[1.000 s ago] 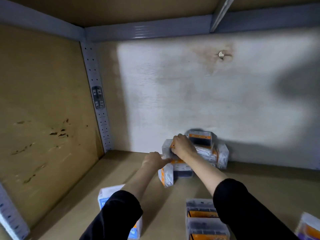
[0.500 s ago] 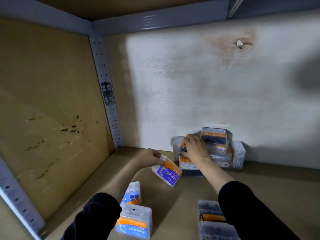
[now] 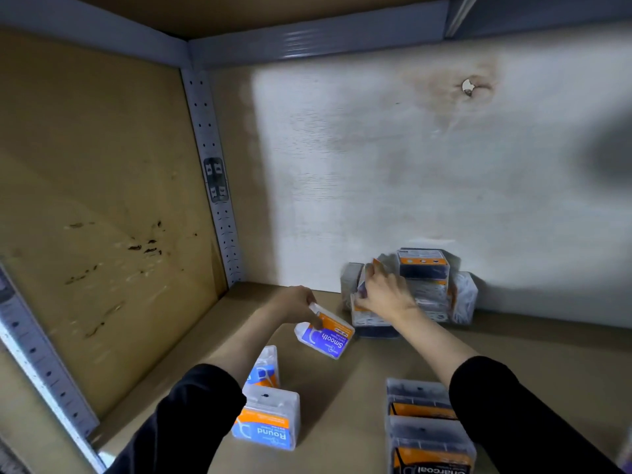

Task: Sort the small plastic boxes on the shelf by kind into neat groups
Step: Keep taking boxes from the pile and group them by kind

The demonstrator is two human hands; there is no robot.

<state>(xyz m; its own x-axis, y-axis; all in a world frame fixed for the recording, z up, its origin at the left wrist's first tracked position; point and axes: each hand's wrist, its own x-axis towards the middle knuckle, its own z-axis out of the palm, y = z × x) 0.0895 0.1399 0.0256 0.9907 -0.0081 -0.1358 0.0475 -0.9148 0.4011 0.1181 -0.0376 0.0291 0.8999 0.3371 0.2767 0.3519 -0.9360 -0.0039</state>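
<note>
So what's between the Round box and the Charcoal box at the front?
Nothing, just bare shelf board between the Round box and the Charcoal box, seen from the head camera.

Smooth box: blue label, orange band, white lettering
Round box: blue and orange label, clear plastic
Charcoal box: black label, orange band
Pile boxes: clear, orange strips, dark panel
Sleeves: black
Shelf: tan
Back wall: whitish, brown stain
Post: pale grey, dotted holes
</note>
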